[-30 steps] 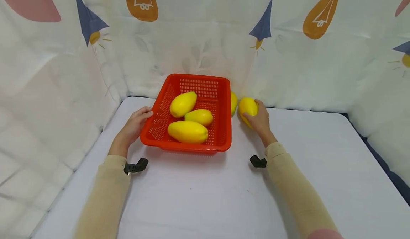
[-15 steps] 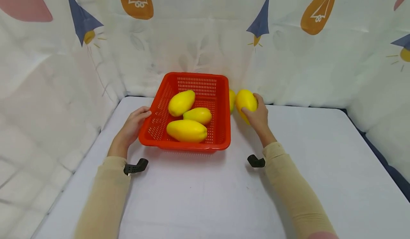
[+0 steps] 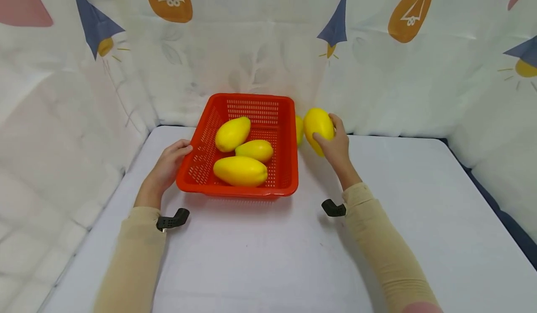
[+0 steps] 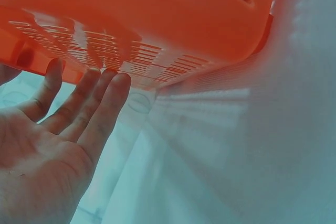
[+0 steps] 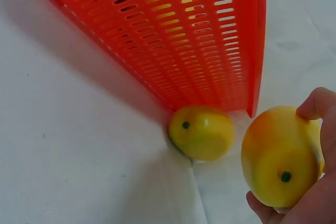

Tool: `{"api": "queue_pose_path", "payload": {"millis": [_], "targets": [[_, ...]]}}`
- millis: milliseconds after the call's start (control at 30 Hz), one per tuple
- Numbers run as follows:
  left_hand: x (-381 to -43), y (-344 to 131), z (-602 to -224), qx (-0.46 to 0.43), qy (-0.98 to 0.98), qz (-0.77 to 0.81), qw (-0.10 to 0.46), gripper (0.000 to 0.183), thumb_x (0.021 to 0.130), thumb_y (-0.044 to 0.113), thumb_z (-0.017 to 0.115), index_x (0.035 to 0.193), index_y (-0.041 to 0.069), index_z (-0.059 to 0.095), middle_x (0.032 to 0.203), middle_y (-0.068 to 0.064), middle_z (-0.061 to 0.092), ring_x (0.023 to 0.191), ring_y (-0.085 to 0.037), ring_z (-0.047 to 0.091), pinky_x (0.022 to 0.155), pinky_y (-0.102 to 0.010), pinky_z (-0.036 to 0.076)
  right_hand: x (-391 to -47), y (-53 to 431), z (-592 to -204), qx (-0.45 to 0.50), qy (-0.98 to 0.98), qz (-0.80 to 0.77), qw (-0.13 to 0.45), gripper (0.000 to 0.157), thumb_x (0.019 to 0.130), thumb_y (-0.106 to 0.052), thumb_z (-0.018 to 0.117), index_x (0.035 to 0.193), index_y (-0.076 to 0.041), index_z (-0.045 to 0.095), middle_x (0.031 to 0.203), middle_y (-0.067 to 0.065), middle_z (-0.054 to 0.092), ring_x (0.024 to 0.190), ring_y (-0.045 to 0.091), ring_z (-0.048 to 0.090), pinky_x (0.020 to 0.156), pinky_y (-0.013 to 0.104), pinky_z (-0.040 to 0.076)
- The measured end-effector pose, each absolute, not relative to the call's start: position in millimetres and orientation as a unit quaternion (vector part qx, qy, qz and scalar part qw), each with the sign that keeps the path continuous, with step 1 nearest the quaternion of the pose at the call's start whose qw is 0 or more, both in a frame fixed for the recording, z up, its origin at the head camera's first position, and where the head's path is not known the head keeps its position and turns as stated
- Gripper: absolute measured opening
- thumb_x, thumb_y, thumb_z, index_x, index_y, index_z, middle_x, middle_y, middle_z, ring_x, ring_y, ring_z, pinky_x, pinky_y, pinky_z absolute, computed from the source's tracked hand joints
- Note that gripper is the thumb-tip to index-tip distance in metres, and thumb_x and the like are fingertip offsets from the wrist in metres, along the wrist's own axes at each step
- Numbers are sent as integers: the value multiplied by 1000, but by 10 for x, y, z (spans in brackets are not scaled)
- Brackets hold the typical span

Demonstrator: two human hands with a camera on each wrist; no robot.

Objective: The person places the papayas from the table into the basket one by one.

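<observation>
My right hand [image 3: 337,143] grips a yellow papaya [image 3: 317,127], thumb on its near side and fingers round the far side. It is raised to the right of the red basket [image 3: 289,164]. In the right wrist view the held papaya [image 5: 275,156] shows a dark stem spot. Another papaya [image 5: 202,132] lies on the table against the basket's wall, partly hidden in the head view. My left hand [image 3: 168,166] touches the basket's left side under the rim; in the left wrist view its fairly straight fingers [image 4: 105,108] meet the slotted wall. Several papayas [image 3: 240,171] lie inside the basket.
The basket stands toward the back of a white table [image 3: 260,257], near a patterned white cloth wall [image 3: 377,80]. Another cloth wall [image 3: 54,140] runs along the left edge. A dark table edge [image 3: 499,210] shows on the right.
The right hand has lifted its papaya upward, away from the table. The left hand keeps its place at the basket. The whole head view has shifted slightly.
</observation>
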State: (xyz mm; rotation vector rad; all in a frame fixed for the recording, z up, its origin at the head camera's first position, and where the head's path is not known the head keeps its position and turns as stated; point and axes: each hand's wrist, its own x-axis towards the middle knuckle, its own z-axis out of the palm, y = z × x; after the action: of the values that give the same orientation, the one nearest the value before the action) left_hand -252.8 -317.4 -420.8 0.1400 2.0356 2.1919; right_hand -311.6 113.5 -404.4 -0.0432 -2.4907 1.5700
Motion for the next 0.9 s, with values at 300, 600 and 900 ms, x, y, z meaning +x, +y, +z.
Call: {"api": "queue_pose_path", "payload": {"millis": [300, 600, 900], "targets": [[-2510, -3177, -4197, 48, 676, 731, 77, 21, 102, 27, 45, 114, 11, 50, 102, 3, 60, 93, -10, 58, 79, -18, 52, -3091, 1118, -3976, -1, -834, 543, 102, 70, 87, -30, 64, 148, -28, 30, 155, -2, 33, 128, 28, 41, 106, 51, 40], [-2530, -3177, -4215, 51, 674, 733, 78, 22, 102, 26, 45, 115, 10, 50, 102, 3, 61, 93, -9, 59, 79, -18, 52, -3064, 1073, -3929, 3, -824, 557, 101, 65, 87, -30, 64, 145, -28, 35, 152, -2, 36, 127, 27, 42, 104, 49, 42], [-2519, -3181, -4208, 49, 678, 730, 75, 19, 102, 27, 44, 111, 13, 53, 101, 3, 61, 93, -10, 59, 79, -19, 52, -3047, 1031, -3887, 12, -819, 564, 107, 65, 87, -30, 65, 145, -27, 36, 151, -1, 38, 123, 27, 44, 102, 47, 44]]}}
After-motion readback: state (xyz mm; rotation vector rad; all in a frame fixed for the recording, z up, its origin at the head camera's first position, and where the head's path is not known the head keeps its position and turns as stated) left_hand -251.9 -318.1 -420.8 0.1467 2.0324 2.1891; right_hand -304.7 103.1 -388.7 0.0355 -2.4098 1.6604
